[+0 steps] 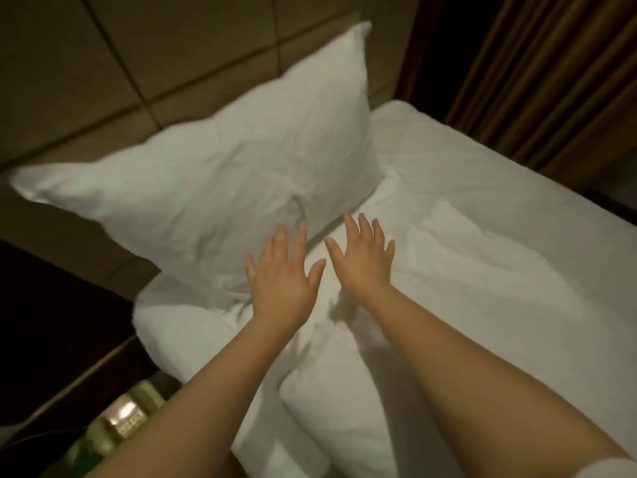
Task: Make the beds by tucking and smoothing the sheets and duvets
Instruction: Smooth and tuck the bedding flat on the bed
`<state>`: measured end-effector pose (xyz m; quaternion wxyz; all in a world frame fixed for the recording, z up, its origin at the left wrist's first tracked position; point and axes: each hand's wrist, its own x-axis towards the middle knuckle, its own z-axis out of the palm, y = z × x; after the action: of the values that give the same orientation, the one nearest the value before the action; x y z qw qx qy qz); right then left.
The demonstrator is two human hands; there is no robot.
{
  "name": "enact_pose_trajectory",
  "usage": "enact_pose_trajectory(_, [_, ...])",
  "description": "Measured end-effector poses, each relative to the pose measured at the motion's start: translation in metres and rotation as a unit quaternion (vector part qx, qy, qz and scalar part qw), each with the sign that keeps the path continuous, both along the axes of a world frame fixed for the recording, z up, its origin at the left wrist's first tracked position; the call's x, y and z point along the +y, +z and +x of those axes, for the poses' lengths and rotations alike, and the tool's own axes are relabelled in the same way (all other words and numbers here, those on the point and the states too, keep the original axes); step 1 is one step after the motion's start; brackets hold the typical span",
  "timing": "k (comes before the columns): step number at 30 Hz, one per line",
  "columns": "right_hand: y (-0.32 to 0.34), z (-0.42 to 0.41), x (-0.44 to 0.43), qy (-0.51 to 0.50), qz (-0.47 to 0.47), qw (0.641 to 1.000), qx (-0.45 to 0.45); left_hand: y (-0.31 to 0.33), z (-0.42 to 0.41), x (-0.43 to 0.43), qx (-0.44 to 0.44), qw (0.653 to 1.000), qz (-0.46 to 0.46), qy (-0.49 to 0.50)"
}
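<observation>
Above the rumpled duvet [465, 270], beside the pillow [206, 181], left hand [282, 281] and right hand [365, 263] spread straight fingers

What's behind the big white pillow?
A tan padded wall with square panels shows above and beside the pillow. The part straight behind the pillow is covered, so anything there cannot be seen.

White pillow [213, 181] propped against headboard, rumpled white duvet [482, 270] spread beside it
</observation>
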<state>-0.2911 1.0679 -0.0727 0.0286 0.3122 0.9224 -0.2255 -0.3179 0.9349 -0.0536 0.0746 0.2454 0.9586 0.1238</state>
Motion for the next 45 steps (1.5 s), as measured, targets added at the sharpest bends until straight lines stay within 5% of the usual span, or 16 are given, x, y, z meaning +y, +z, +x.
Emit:
enact_pose_trajectory(5, [0.046, -0.072, -0.041, 0.004, -0.022, 0.997, 0.079, 0.049, -0.08, -0.041, 0.093, 0.996, 0.008, -0.003])
enact_pose_trajectory(11, [0.063, -0.193, -0.047, 0.11, 0.115, 0.987, -0.005, 0.056, -0.214, -0.066, 0.124, 0.992, -0.019, -0.01])
enact_pose_trajectory(15, [0.049, -0.26, -0.044, 0.164, 0.164, 0.971, -0.066, 0.04, -0.272, -0.065, 0.062, 0.997, -0.028, -0.03])
enact_pose_trajectory(26, [-0.012, -0.257, -0.049, 0.258, 0.166, 0.95, -0.061, -0.024, -0.293, -0.056, 0.069, 0.975, -0.147, -0.152])
enact_pose_trajectory(33, [0.1, -0.215, -0.018, 0.155, 0.121, 0.977, 0.087, 0.073, -0.259, -0.031, 0.134, 0.976, 0.104, -0.138])
enact_pose_trajectory(37, [0.2, -0.181, -0.004, 0.12, 0.163, 0.957, 0.206, 0.166, -0.223, -0.015, 0.17, 0.95, 0.234, -0.118])
enact_pose_trajectory(40, [0.28, -0.139, -0.002, 0.11, 0.224, 0.921, 0.3, 0.245, -0.179, -0.017, 0.211, 0.909, 0.342, -0.111])
enact_pose_trajectory(45, [0.397, 0.0, -0.001, 0.104, 0.339, 0.79, 0.5, 0.362, -0.047, -0.013, 0.298, 0.808, 0.482, -0.16])
